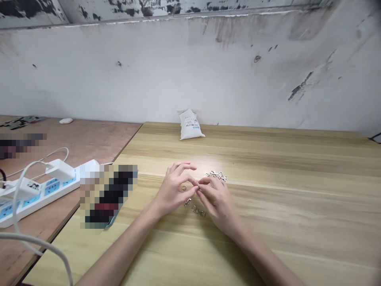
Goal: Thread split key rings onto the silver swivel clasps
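Our left hand (174,192) and right hand (216,200) pinch fingertips together, can't tell what's held. Lobster clasps (216,175) lie just past the right.

Silver lobster clasps (215,175) in a tangled heap on the wood, just beyond the right hand (216,202). Nearer, 1 small ring (184,188) lying flat between the hands, plus 2 separate clasps lying apart: 1 bare (187,202), 1 with a ring attached (198,211). A tiny metal piece (198,187), mostly hidden, pinched between the right hand and left hand (174,190).
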`<state>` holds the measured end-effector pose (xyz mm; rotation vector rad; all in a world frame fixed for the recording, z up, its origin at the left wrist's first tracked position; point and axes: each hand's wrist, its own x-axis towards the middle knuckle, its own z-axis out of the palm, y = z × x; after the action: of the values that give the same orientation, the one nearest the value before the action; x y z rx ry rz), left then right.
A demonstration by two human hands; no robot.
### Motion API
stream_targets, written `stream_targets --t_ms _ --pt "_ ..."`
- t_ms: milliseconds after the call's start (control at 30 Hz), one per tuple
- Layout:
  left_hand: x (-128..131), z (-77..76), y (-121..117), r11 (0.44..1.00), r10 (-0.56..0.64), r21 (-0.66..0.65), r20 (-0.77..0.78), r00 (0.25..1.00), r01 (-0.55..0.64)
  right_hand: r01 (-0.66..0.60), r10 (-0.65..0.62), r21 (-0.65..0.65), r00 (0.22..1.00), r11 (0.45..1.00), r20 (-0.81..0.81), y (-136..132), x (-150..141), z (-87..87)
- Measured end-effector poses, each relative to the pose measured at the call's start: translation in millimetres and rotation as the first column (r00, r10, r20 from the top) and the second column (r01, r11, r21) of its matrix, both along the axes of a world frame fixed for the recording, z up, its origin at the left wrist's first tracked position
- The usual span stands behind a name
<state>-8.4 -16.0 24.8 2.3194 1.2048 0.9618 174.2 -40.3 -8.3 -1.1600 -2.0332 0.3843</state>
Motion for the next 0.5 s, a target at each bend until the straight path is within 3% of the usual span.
stream_targets --t_ms 300,400,500 --pt "-9 -4.2 7 0.974 -0.087 -0.206 0.026 0.996 0.090 -0.045 0.010 0.168 0.978 0.985 0.208 5 10 0.8" --pt "-14 -3.5 9 0.984 -0.110 -0.143 -0.012 0.994 0.107 -0.015 -0.028 0.180 0.972 0.984 0.234 6 12 -0.5" --pt "-16 -3.6 10 0.996 -0.084 0.018 -0.153 0.985 0.088 0.008 -0.056 0.187 0.966 0.982 0.252 6 12 0.3"
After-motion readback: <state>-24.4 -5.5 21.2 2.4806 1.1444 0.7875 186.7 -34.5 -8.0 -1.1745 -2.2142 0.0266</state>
